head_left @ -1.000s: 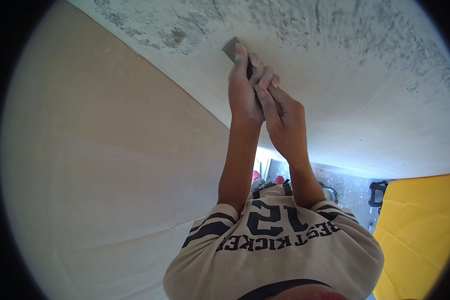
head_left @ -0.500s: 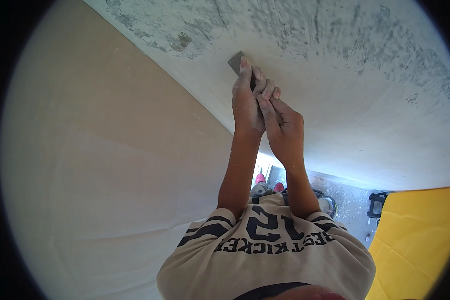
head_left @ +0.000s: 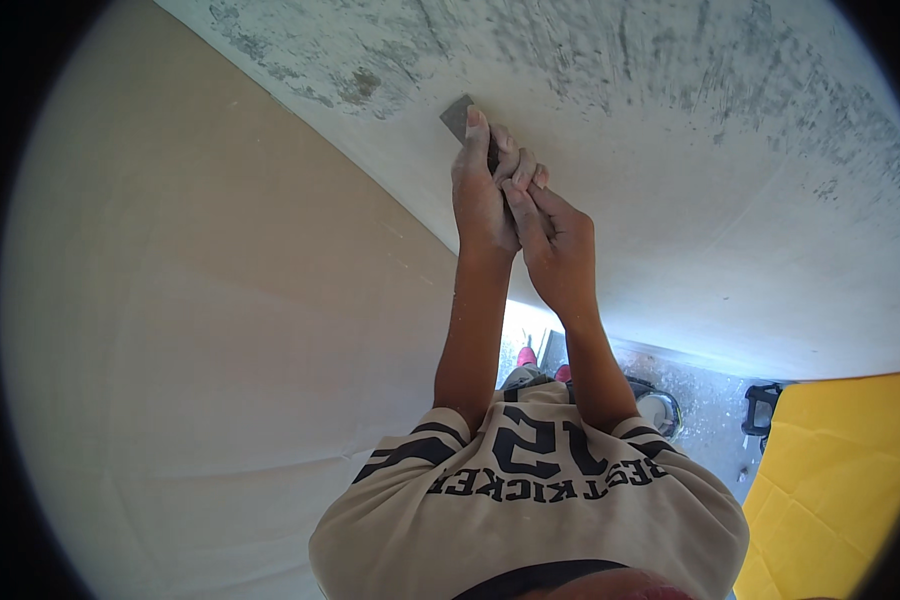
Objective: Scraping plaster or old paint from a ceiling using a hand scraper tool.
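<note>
A putty knife [head_left: 455, 118] has its flat grey blade up at the white, partly plastered wall [head_left: 650, 190]; whether the edge touches is hard to tell. My left hand [head_left: 480, 195] is closed round its dark handle, with the thumb laid along the back of the blade. Just below and to the right, my right hand [head_left: 562, 240] presses against the left fingers, its thumb and fingers closed at the handle's lower end. Most of the handle is hidden between the two hands. Pale dust coats the fingers of both.
A beige wall surface [head_left: 220, 270] meets the plastered wall at a corner on the left. Grey rough patches [head_left: 710, 60] run along the top. Below, a bucket [head_left: 658, 410] and a black object [head_left: 760, 408] stand on the spattered floor, beside a yellow sheet [head_left: 840, 480] at right.
Both hands and the putty knife have shifted slightly up and to the left along the wall. The grip looks the same.
</note>
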Tool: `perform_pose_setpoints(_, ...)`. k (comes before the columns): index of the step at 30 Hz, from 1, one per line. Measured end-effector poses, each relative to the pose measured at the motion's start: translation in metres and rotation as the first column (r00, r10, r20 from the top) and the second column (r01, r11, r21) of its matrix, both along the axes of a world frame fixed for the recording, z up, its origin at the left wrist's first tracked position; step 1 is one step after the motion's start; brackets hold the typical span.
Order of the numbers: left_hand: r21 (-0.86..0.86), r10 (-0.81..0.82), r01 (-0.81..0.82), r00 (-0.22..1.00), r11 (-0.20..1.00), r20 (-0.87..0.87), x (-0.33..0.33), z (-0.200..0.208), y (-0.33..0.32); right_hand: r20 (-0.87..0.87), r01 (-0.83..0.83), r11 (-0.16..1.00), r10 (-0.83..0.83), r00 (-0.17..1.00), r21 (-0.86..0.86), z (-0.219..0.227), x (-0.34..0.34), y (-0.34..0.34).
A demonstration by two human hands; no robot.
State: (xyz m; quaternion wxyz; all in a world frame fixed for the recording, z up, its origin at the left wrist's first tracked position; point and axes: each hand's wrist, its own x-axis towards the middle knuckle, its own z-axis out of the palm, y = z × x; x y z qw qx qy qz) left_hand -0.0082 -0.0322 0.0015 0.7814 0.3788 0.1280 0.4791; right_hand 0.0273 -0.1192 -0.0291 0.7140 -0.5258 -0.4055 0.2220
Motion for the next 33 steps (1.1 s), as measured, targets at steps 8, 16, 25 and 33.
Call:
perform_pose_setpoints(8, 0.025, -0.016, 0.015, 1.0, 1.0, 0.015, -0.002, 0.005, -0.005, 0.027, 0.044, 0.999, -0.044, 0.999, 0.028, 0.004, -0.004, -0.004)
perform_pose_setpoints(16, -0.035, -0.032, 0.032, 0.999, 0.999, -0.001, 0.004, 0.014, -0.015, -0.007, 0.004, 1.0, -0.004, 1.0, -0.007, 0.004, 0.003, -0.012)
perform_pose_setpoints(25, -0.036, -0.081, 0.082, 0.996, 0.996, 0.027, 0.002, 0.018, -0.016, 0.07, 0.108, 0.994, -0.106, 0.992, -0.029, 0.017, -0.006, -0.02)
perform_pose_setpoints(33, -0.039, -0.168, 0.171, 0.984, 0.985, 0.066, 0.002, 0.014, -0.015, 0.079, 0.106, 0.993, -0.102, 0.992, -0.046, 0.018, -0.007, -0.026)
